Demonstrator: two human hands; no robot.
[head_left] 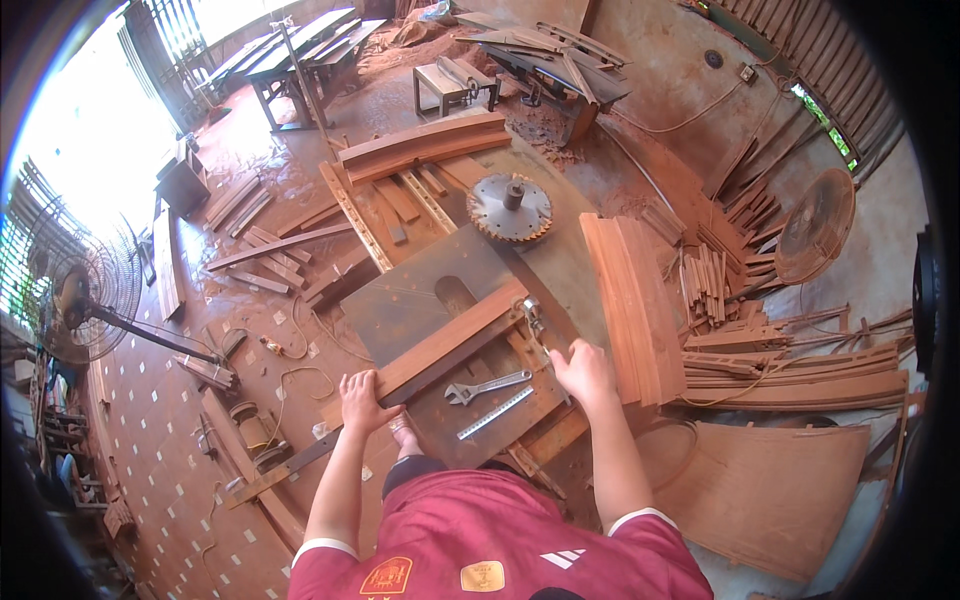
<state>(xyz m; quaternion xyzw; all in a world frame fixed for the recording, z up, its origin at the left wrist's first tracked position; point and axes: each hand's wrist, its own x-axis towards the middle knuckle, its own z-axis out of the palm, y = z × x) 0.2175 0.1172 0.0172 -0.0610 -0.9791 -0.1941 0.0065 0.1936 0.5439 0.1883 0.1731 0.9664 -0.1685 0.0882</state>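
Observation:
A long reddish wooden bar [450, 340] with a dark lower edge lies slantwise across the dark metal machine table [395, 300]. My left hand [362, 404] grips its near left end, fingers over the top and thumb on the near side. At the bar's far right end sits a metal clamp [533, 316]. My right hand [583, 372] is closed at the clamp's lower handle; its fingertips are partly hidden. Between my hands, an adjustable wrench [487, 387] and a steel ruler [495, 413] rest on the table. A slot [455, 294] shows in the tabletop beyond the bar.
A toothed circular saw blade [490, 205] lies flat past the table, a cylindrical piece on its centre. Curved planks [630, 310] stand at the right, with another stacked piece [425, 145] behind. A pedestal fan [75, 300] is at left, a second fan [815, 225] at right. Timber offcuts [240, 205] litter the floor.

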